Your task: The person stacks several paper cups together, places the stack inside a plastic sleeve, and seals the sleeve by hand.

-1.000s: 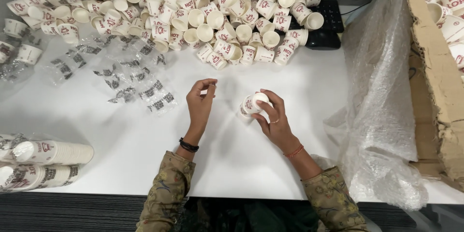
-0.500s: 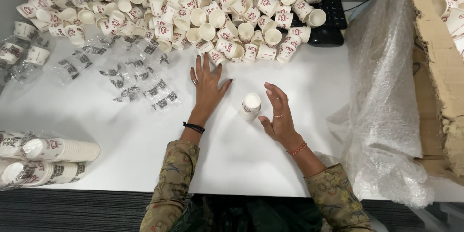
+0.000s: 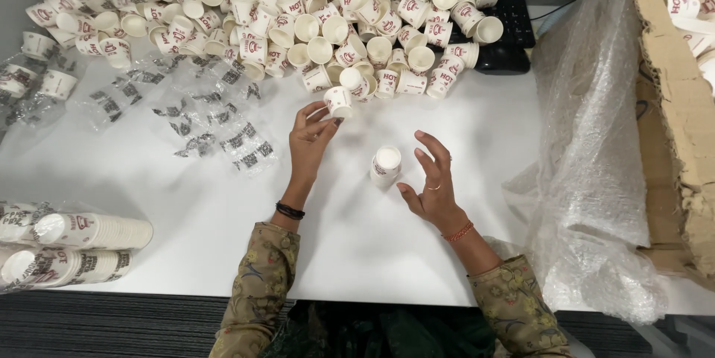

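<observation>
My left hand pinches a small white paper cup with red print at the near edge of a big heap of loose paper cups spread across the back of the white table. An upside-down stack of cups stands on the table in front of me. My right hand hovers just right of that stack, fingers spread, holding nothing. Both arms wear patterned sleeves; a dark band circles the left wrist and a red one the right.
Clear printed plastic wrappers lie left of my hands. Sleeved stacks of cups lie at the near left edge. A crumpled clear plastic bag and a cardboard box holding more cups fill the right. A black device sits behind the heap.
My right hand set the cup stack upside down on the table and let go. My left hand reached forward to the heap and took hold of one cup.
</observation>
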